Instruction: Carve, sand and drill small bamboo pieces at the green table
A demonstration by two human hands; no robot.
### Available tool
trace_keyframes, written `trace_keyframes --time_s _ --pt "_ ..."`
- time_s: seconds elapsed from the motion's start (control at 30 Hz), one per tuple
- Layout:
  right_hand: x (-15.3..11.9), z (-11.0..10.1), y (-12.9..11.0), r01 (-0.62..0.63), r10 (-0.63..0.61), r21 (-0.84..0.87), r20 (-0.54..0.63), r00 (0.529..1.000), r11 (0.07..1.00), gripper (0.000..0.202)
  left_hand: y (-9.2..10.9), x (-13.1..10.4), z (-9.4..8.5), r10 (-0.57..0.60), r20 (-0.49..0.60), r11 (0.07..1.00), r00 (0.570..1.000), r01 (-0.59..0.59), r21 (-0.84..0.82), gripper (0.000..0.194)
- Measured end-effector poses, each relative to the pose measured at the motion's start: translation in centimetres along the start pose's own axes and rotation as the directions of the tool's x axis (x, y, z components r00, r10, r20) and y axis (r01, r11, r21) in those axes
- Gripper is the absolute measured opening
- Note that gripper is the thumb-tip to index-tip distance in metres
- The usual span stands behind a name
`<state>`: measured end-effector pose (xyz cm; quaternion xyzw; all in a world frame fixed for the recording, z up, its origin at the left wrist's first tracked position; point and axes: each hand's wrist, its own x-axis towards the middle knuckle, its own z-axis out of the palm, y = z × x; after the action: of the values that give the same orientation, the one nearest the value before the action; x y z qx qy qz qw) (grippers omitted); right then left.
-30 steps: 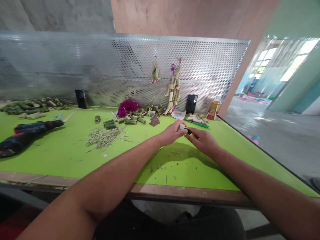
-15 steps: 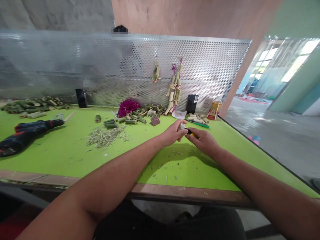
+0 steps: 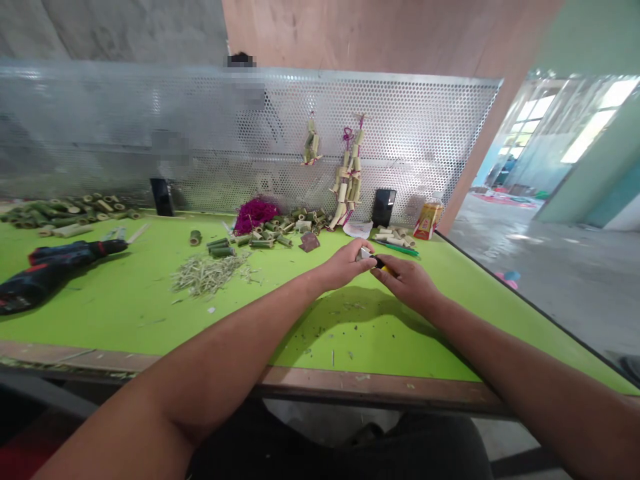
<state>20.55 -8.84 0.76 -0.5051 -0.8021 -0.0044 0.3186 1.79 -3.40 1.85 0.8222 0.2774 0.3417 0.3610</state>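
My left hand (image 3: 349, 261) is closed around a small pale piece (image 3: 363, 254), most of it hidden by the fingers. Touching that piece is the metal end of a black and yellow tool (image 3: 379, 263), which my right hand (image 3: 407, 280) grips. Both hands are together above the green table (image 3: 360, 340), and small dark crumbs lie below them. Behind the hands are a brown scrap of sandpaper-like material (image 3: 309, 242), a white paper (image 3: 358, 229) and a green tool (image 3: 400, 249).
A drill (image 3: 60, 267) lies at the left, near piled bamboo pieces (image 3: 70, 212). Thin shavings (image 3: 207, 273), purple string (image 3: 256, 216), two phones (image 3: 384, 207) and a drink carton (image 3: 428, 221) are on the table. Bamboo figures (image 3: 345, 180) hang against the perforated panel (image 3: 210, 147).
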Motion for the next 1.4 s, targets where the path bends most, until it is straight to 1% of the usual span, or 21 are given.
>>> trace_keyframes --time_s 0.23,0.33,0.5,0.57,0.73,0.87,0.93,1.03,1.17,1.3,1.4 --pt "0.01 -0.11 -0.25 -0.022 0.021 -0.077 -0.023 1.000 0.997 0.047 -0.06 0.26 0.21 0.031 -0.087 0.996 0.996 -0.023 0.088 0.030" --pt "0.04 -0.15 -0.31 -0.019 0.016 -0.094 -0.026 1.000 0.995 0.047 0.12 0.27 0.23 0.031 -0.104 0.992 0.994 -0.017 0.128 0.031" --pt "0.14 0.02 -0.27 -0.065 0.061 -0.063 -0.057 0.996 0.996 0.048 0.25 0.22 0.37 0.021 -0.154 0.981 0.988 0.009 0.193 0.038" --pt "0.14 0.16 -0.18 -0.073 0.071 -0.040 -0.055 0.996 0.997 0.050 0.08 0.19 0.41 0.024 -0.145 0.985 0.989 0.001 0.173 0.041" --pt "0.09 0.40 0.01 -0.048 0.048 -0.005 -0.019 0.999 0.999 0.050 -0.51 0.03 0.25 0.052 -0.084 0.999 0.995 -0.051 0.015 0.056" --pt "0.10 0.33 -0.01 -0.033 0.033 0.031 -0.002 0.999 0.999 0.049 -0.57 -0.07 0.06 0.019 -0.033 0.999 0.999 -0.020 -0.031 0.054" --pt "0.10 0.31 0.00 -0.032 0.032 0.027 0.003 0.999 0.999 0.048 -0.44 -0.08 -0.02 -0.001 -0.005 1.000 1.000 0.001 -0.031 0.050" --pt "0.11 0.34 0.09 -0.038 0.037 0.023 0.008 0.999 0.999 0.048 -0.14 -0.08 -0.13 -0.016 0.007 1.000 1.000 0.016 0.000 0.049" --pt "0.10 0.34 0.20 -0.046 0.045 0.030 0.005 0.999 0.999 0.049 0.05 -0.05 -0.18 -0.026 -0.002 0.998 1.000 0.026 0.053 0.049" --pt "0.07 0.19 0.13 -0.042 0.041 0.021 0.012 0.999 0.999 0.049 -0.11 0.10 -0.08 -0.002 -0.023 0.996 1.000 0.004 0.091 0.040" --pt "0.08 0.11 0.09 -0.055 0.055 -0.010 -0.005 0.998 0.998 0.050 -0.11 0.26 -0.01 0.021 -0.049 0.992 0.999 -0.015 0.126 0.036"
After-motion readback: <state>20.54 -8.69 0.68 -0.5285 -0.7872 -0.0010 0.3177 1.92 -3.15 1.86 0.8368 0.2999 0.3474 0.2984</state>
